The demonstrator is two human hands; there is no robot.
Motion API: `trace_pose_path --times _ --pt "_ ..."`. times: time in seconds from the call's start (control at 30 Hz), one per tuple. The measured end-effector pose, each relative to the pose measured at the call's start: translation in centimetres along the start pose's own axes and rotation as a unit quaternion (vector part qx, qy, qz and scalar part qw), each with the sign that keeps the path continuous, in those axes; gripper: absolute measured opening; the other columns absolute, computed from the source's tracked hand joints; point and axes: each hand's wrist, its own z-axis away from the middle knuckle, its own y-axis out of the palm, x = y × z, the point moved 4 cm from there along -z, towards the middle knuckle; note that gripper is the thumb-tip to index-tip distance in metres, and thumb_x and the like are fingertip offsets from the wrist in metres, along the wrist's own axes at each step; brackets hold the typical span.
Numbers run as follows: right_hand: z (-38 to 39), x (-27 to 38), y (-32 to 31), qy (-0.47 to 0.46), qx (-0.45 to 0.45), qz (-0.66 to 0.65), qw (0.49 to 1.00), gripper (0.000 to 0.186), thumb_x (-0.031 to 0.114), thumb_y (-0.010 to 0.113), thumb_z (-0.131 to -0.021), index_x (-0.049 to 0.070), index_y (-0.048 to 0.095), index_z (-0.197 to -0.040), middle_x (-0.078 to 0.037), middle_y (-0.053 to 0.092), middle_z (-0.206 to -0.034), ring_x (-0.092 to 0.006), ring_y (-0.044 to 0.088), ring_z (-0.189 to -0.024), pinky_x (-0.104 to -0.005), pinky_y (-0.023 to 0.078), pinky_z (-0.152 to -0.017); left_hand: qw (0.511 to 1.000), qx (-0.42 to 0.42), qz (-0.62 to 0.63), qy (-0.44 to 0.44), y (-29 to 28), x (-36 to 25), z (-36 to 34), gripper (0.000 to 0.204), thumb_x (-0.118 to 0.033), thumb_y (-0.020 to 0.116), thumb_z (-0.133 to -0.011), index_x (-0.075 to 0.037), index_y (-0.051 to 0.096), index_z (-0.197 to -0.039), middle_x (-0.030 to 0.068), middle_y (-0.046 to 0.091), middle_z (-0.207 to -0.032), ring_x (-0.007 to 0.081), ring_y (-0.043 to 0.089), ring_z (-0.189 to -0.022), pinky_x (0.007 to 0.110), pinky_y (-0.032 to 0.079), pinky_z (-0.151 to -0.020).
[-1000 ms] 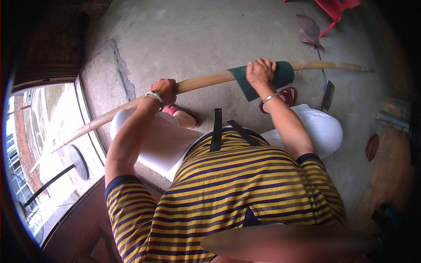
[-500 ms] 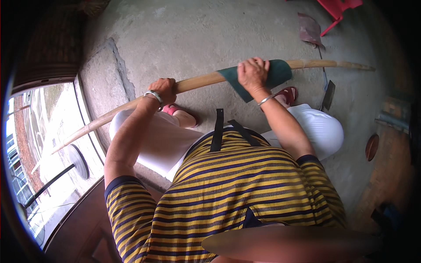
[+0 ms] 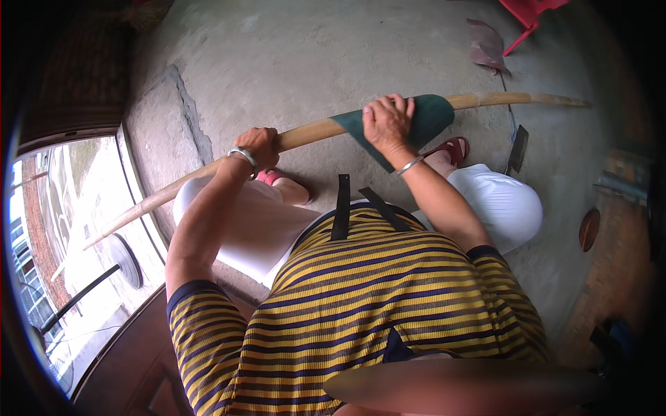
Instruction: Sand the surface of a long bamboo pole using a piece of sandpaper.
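A long pale wooden pole (image 3: 316,131) runs across my lap from lower left to upper right. My left hand (image 3: 260,144), with a metal bangle on the wrist, is closed around the pole near its middle. My right hand (image 3: 386,123) presses a dark green sheet (image 3: 428,118), folded over the pole, against the wood farther right. I sit in white trousers and a yellow striped shirt, with red sandals on my feet.
A concrete floor (image 3: 312,62) lies below. A flat metal blade tool (image 3: 517,147) rests on the floor at right, a brownish sheet (image 3: 487,45) and a red plastic chair leg (image 3: 531,17) beyond it. A doorway step and bright yard are at left.
My right hand has slid the green sheet leftward along the pole, toward my left hand. The left hand and the pole have stayed put.
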Motion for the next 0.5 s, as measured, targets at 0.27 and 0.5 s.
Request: trace_pose_path --times 0.27,0.5 --pt "-1.4 -14.1 -2.1 0.120 -0.024 0.067 0.990 0.029 0.033 0.042 -0.086 0.019 0.066 -0.089 0.005 0.059 -0.110 -0.0192 0.042 -0.118 -0.0567 0.017 -0.104 1.000 -0.004 0.011 0.006 -0.3 -0.3 0.0 0.022 -0.016 0.062 -0.066 -0.011 0.063 -0.087 0.0125 0.066 -0.081 0.0330 0.063 -0.082 0.043 0.050 -0.071" --pt "0.3 1.1 0.4 0.012 -0.002 0.003 1.000 0.029 0.035 0.046 -0.085 0.012 0.064 -0.091 -0.003 0.061 -0.100 -0.0263 0.044 -0.112 -0.0588 0.016 -0.103 1.000 -0.003 0.015 0.013 0.0 0.0 -0.5 0.024 -0.015 0.063 -0.065 -0.011 0.064 -0.088 0.0126 0.066 -0.082 0.0330 0.064 -0.083 0.042 0.050 -0.073"
